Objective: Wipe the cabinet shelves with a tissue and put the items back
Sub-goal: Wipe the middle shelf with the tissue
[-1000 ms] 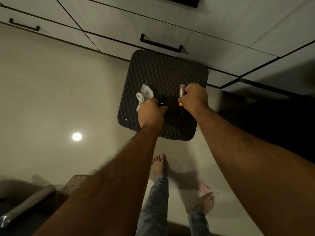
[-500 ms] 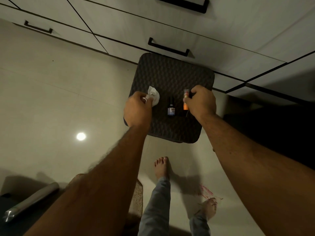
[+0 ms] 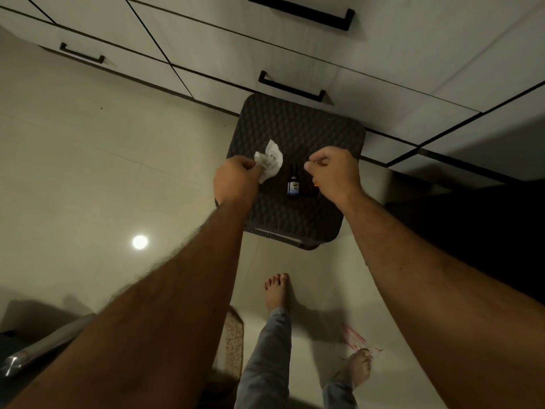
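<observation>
A dark woven stool (image 3: 295,128) stands on the floor against the drawers. A small dark bottle (image 3: 293,184) with a blue label stands upright on it. My left hand (image 3: 236,181) is at the stool's left edge and grips a crumpled white tissue (image 3: 269,160), apart from the bottle. Just right of the bottle is my right hand (image 3: 336,172), its fingers curled over an orange tube (image 3: 315,183). Only a sliver of the tube shows beneath the hand.
White drawers with black handles (image 3: 292,87) run behind the stool. My bare feet (image 3: 277,290) stand on the glossy tiled floor, beside a small mat (image 3: 233,343). A silvery roll (image 3: 38,349) lies at the lower left. Red marks (image 3: 356,338) stain the floor near my right foot.
My left hand let go of the dark bottle and drew left with the tissue, so the bottle stands alone. My right hand turned over the orange tube, hiding most of it.
</observation>
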`<state>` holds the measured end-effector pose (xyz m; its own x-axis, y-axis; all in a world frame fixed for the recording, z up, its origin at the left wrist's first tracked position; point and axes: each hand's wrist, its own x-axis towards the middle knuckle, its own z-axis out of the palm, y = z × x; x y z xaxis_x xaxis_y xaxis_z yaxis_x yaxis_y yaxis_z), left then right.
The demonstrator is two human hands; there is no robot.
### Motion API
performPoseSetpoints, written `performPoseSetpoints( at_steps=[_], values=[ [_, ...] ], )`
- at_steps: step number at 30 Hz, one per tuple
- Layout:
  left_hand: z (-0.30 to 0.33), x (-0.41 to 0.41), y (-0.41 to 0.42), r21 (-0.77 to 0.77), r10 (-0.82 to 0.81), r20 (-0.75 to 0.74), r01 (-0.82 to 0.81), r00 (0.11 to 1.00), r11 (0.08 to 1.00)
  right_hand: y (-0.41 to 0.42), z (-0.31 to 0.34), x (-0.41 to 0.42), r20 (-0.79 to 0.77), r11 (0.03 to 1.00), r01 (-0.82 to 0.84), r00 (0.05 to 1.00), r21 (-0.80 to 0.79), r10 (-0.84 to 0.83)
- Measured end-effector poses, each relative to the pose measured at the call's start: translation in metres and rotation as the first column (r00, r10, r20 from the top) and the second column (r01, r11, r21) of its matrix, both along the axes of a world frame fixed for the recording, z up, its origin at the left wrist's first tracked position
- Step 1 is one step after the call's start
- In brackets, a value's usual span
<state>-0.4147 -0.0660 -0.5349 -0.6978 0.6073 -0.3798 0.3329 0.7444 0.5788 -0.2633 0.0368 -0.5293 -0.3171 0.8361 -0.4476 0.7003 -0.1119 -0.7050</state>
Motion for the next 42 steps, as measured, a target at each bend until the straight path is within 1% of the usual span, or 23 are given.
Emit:
performPoseSetpoints(
  at_steps=[4, 6, 9, 13, 16, 19, 21, 25, 28, 30, 32, 35, 38, 42],
  values=[
    [0.034, 0.023, 0.003, 0.139, -0.012, 0.1, -0.002, 0.995, 0.99, -0.006, 0.042, 0.007, -0.147, 0.978, 0.036, 0.987, -0.207, -0.068],
    [0.057, 0.042, 0.004, 0.209, -0.007, 0.127, -0.02, 0.992, 0.978, -0.008, 0.068, 0.02, -0.199, 0.967, 0.028, 0.977, -0.252, -0.08],
    [0.099, 0.075, 0.006, 0.301, -0.041, 0.16, -0.009, 0.986, 0.954, -0.009, 0.112, 0.046, -0.266, 0.968, 0.02, 0.96, -0.252, -0.09],
    [0.163, 0.122, 0.0, 0.381, -0.102, 0.194, 0.02, 0.976, 0.924, -0.012, 0.182, 0.097, -0.287, 0.978, 0.041, 0.953, -0.205, -0.1],
    [0.22, 0.158, -0.009, 0.439, -0.158, 0.269, 0.024, 0.95, 0.898, -0.018, 0.239, 0.145, -0.313, 0.98, 0.061, 0.942, -0.189, -0.119],
    [0.279, 0.193, -0.016, 0.494, -0.221, 0.3, 0.047, 0.928, 0.868, -0.027, 0.291, 0.189, -0.378, 0.985, 0.065, 0.918, -0.158, -0.121],
    [0.319, 0.22, -0.022, 0.512, -0.306, 0.272, 0.132, 0.912, 0.849, -0.038, 0.327, 0.219, -0.413, 0.991, 0.06, 0.904, -0.122, -0.106],
    [0.383, 0.261, -0.024, 0.483, -0.458, 0.211, 0.315, 0.864, 0.817, -0.053, 0.386, 0.27, -0.452, 0.994, 0.068, 0.886, -0.088, -0.101],
    [0.424, 0.29, -0.02, 0.458, -0.568, 0.114, 0.464, 0.815, 0.758, -0.06, 0.424, 0.305, -0.483, 0.995, 0.084, 0.87, -0.052, -0.099],
    [0.447, 0.307, -0.019, 0.471, -0.6, 0.053, 0.51, 0.798, 0.72, -0.066, 0.448, 0.325, -0.49, 0.994, 0.11, 0.865, -0.017, -0.104],
    [0.465, 0.321, -0.016, 0.497, -0.607, 0.015, 0.521, 0.795, 0.694, -0.071, 0.469, 0.342, -0.492, 0.993, 0.121, 0.864, 0.002, -0.104],
    [0.485, 0.333, -0.012, 0.496, -0.636, -0.038, 0.567, 0.771, 0.658, -0.073, 0.488, 0.364, -0.46, 0.991, 0.128, 0.883, 0.049, -0.091],
    [0.506, 0.344, -0.008, 0.473, -0.7, -0.118, 0.659, 0.705, 0.584, -0.079, 0.503, 0.384, -0.428, 0.981, 0.162, 0.898, 0.11, -0.1],
    [0.531, 0.361, -0.002, 0.41, -0.757, -0.262, 0.779, 0.599, 0.475, -0.087, 0.522, 0.408, -0.468, 0.977, 0.187, 0.875, 0.099, -0.12]
  ],
)
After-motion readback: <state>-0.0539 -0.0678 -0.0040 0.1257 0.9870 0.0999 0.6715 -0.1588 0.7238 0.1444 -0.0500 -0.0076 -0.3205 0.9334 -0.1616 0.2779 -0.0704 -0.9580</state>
